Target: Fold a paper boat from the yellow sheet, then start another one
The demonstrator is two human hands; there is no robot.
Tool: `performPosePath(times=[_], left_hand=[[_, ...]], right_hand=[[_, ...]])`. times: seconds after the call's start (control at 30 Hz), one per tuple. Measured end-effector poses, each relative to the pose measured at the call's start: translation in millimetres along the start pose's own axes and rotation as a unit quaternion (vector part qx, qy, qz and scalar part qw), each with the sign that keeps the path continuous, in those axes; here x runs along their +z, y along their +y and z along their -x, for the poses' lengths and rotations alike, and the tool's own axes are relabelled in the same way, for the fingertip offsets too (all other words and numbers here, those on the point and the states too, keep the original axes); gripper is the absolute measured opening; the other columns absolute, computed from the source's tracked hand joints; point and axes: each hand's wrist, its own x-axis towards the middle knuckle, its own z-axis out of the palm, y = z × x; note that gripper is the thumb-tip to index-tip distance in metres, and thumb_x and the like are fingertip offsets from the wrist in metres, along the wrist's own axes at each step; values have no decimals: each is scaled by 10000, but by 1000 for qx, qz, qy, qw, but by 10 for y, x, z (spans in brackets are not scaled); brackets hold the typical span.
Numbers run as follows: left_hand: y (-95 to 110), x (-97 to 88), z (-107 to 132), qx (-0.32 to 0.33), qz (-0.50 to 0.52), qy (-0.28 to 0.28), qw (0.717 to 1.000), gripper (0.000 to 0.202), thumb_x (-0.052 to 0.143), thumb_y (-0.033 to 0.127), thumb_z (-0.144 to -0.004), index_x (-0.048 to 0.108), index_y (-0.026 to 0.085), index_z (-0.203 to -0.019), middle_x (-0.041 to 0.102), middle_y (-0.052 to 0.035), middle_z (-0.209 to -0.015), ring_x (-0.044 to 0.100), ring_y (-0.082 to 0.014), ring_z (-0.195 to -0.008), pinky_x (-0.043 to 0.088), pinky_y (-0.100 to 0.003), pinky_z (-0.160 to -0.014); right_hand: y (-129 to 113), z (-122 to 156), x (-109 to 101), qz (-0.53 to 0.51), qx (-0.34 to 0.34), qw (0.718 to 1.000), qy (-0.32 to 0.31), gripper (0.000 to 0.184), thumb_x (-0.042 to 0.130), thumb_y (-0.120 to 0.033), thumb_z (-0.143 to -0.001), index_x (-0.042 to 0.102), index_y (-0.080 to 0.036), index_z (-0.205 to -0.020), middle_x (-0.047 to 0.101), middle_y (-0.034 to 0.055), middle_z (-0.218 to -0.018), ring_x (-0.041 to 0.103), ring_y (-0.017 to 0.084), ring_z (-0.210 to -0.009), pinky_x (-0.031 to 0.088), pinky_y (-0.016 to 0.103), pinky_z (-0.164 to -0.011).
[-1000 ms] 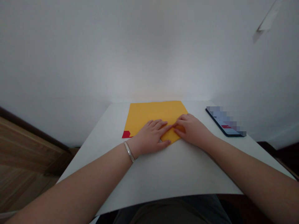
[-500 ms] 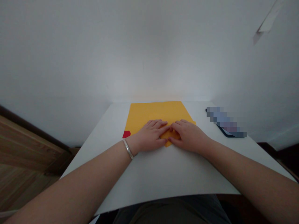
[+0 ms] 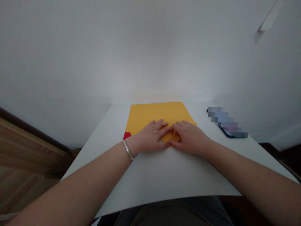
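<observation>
A large yellow sheet of paper (image 3: 155, 111) lies on the white table, with a red patch (image 3: 127, 135) at its near left corner. My left hand (image 3: 151, 136) rests flat on the sheet's near part, fingers spread and thumb pointing right. Opposite it, my right hand (image 3: 190, 136) has its fingers bent over the paper's near edge, its thumb at the edge and its index fingertip pressing down. Between the two hands a yellow portion comes to a point toward me, and it looks folded. The thumbs and index fingers of both hands nearly meet there. My palms hide part of the paper.
On the right of the white table (image 3: 160, 175) lies a dark-edged flat device (image 3: 231, 135), its face blurred out. A pale wall (image 3: 150, 56) stands behind the table. Wooden furniture (image 3: 25, 150) is at the lower left.
My left fingers have spread a little wider. Both thumbs have come closer together at the paper's point. The sheet lies in nearly the same place.
</observation>
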Motion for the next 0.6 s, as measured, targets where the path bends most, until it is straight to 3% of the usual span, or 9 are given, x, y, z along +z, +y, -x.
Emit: performPosePath(times=[0.13, 0.23, 0.4, 0.5, 0.6], left_hand=[[-29, -4, -8, 2, -4, -18, 1000, 642, 447, 428, -870, 263, 208, -1444, 290, -119, -1508, 197, -287, -1405, 140, -470, -1128], [-29, -18, -7, 1, -4, -19, 1000, 637, 444, 328, -855, 252, 182, -1445, 291, -118, -1507, 204, -266, -1405, 138, -441, -1135], [-17, -14, -7, -10, 20, -8, 1000, 646, 397, 424, -890, 215, 173, -1458, 273, -133, -1513, 221, -271, -1402, 156, -438, -1132], [-15, -3, -8, -23, 27, -7, 999, 748, 406, 530, -879, 188, 123, -1467, 252, -169, -1515, 207, -281, -1406, 143, -434, -1137], [-12, -5, -6, -18, 17, -17, 1000, 751, 396, 550, -885, 190, 131, -1474, 237, -151, -1526, 169, -279, -1417, 107, -436, -1141]], right_hand=[[48, 13, 11, -32, -20, 999, 10, 379, 608, -455, -779, 621, -166, -1024, 633, 102, -963, 554, 244, -897, 439, 378, -797], [97, 16, -3, -80, -105, 991, 15, 316, 609, -383, -801, 651, -207, -1060, 623, 91, -1036, 528, 234, -1008, 419, 380, -899], [127, -6, -41, -124, -211, 969, 20, 172, 593, -289, -829, 684, -246, -968, 623, 48, -1156, 472, 210, -1168, 342, 383, -1035], [172, -21, -29, -110, -161, 980, 45, 388, 632, -320, -789, 604, -222, -1164, 608, 78, -1210, 479, 235, -1174, 346, 432, -1039], [289, -20, -7, -95, -43, 992, 74, 698, 710, -419, -691, 499, -164, -1305, 548, 139, -1297, 461, 291, -1204, 344, 474, -1037]])
